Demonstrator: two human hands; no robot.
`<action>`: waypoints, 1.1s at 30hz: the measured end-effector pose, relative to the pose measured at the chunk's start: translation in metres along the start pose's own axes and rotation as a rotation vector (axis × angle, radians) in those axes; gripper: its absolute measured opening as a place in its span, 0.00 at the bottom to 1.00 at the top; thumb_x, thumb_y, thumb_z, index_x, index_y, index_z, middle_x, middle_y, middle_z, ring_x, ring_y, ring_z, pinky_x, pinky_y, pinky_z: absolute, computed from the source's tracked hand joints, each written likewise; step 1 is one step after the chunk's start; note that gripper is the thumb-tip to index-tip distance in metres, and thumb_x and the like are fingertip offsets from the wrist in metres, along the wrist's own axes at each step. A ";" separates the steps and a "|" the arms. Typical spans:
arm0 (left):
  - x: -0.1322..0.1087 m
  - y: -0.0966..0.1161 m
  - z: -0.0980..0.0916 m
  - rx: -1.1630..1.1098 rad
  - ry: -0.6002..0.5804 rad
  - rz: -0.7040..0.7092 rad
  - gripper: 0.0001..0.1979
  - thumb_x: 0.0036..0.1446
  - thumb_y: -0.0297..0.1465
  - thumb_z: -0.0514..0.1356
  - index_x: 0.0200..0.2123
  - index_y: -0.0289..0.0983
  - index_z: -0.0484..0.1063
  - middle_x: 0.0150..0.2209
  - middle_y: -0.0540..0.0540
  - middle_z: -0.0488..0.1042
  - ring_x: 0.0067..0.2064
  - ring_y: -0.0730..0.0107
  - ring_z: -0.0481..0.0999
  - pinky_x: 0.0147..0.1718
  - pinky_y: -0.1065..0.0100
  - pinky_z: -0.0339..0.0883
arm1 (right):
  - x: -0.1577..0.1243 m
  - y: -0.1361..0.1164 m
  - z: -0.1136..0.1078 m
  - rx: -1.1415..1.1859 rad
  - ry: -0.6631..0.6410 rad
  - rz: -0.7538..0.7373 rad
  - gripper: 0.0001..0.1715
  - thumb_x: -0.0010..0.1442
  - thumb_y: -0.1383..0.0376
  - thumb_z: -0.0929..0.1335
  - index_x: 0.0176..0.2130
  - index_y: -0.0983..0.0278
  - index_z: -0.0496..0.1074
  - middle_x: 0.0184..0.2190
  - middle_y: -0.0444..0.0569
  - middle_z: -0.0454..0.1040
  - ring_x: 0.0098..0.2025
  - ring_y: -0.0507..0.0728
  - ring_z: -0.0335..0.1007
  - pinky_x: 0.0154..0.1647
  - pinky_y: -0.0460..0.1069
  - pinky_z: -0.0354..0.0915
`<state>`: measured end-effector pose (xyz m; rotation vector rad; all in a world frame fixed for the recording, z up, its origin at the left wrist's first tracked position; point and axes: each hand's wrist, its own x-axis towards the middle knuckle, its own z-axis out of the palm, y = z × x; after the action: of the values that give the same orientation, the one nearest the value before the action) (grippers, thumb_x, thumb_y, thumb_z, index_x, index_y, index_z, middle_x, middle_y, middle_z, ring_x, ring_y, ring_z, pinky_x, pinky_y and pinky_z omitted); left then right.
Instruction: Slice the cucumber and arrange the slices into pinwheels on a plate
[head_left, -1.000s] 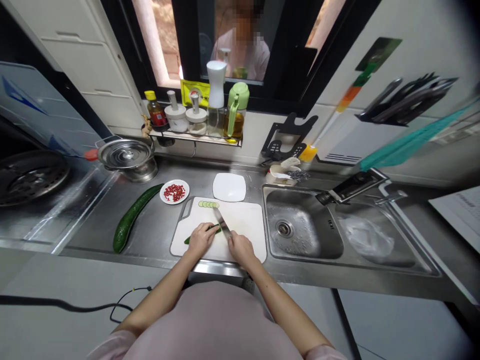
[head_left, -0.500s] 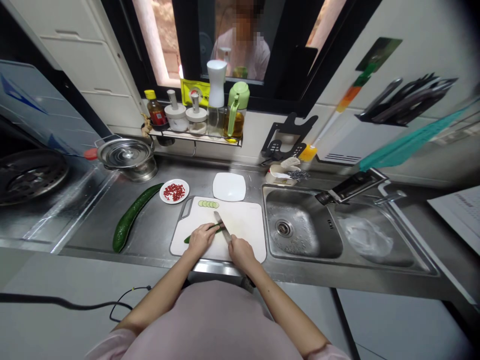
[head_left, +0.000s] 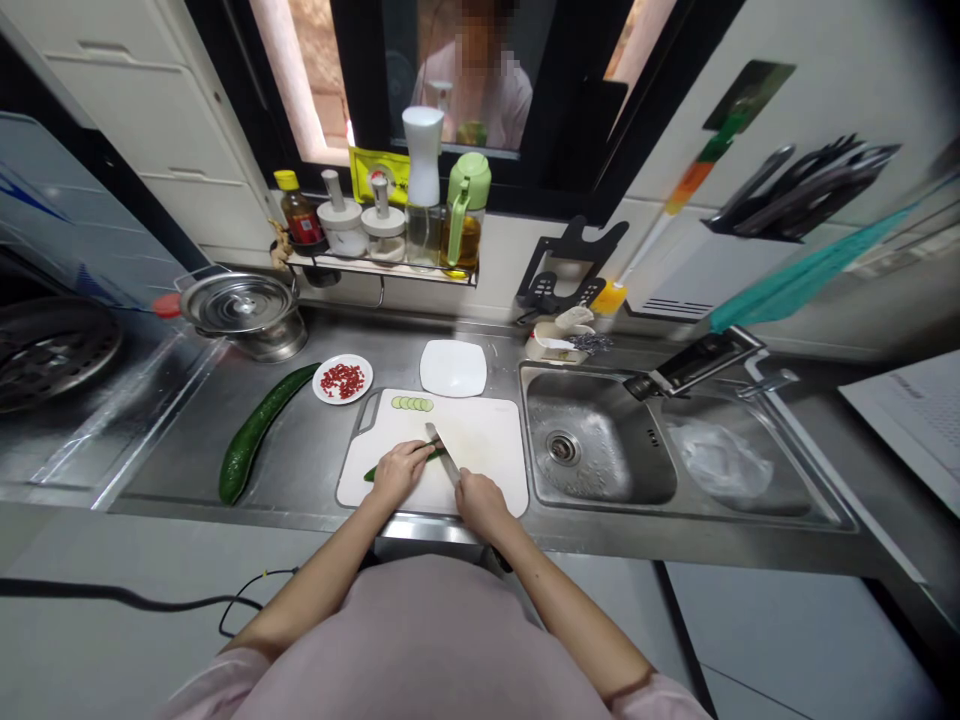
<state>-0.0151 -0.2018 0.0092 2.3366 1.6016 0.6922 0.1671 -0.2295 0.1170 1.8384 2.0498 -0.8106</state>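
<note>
On the white cutting board (head_left: 491, 450) my left hand (head_left: 397, 472) is closed over a piece of cucumber (head_left: 370, 474), whose dark green end sticks out to the left of the hand. My right hand (head_left: 481, 503) grips the handle of a kitchen knife (head_left: 444, 455). Its blade slants away to the upper left, at the cucumber's right end beside my left fingertips; whether it has cut in is too small to tell. Several pale green cucumber slices (head_left: 412, 404) lie overlapping in a row near the board's far edge.
Left of the board lie a whole cucumber (head_left: 259, 435) and a small plate (head_left: 324, 393) of chopped red bits. Behind it is a white square plate (head_left: 453, 368). A metal sink (head_left: 600, 480) adjoins on the right, a lidded pot (head_left: 270, 335) stands far left, and a condiment shelf (head_left: 382, 268) hangs behind.
The view has shifted slightly, so the whole scene sits a little further left and up. Both hands keep their hold, and the knife stays at the cucumber's right end.
</note>
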 end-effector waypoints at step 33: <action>0.001 0.001 -0.003 -0.009 -0.005 -0.003 0.15 0.61 0.28 0.55 0.48 0.46 0.76 0.48 0.48 0.76 0.47 0.67 0.75 0.46 0.66 0.70 | 0.024 -0.010 0.013 -0.020 0.050 -0.008 0.17 0.64 0.71 0.56 0.48 0.69 0.67 0.40 0.60 0.76 0.46 0.60 0.74 0.42 0.50 0.64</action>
<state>-0.0154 -0.2015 0.0126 2.3273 1.5960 0.6910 0.1518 -0.2173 0.0960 1.8587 2.0885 -0.7505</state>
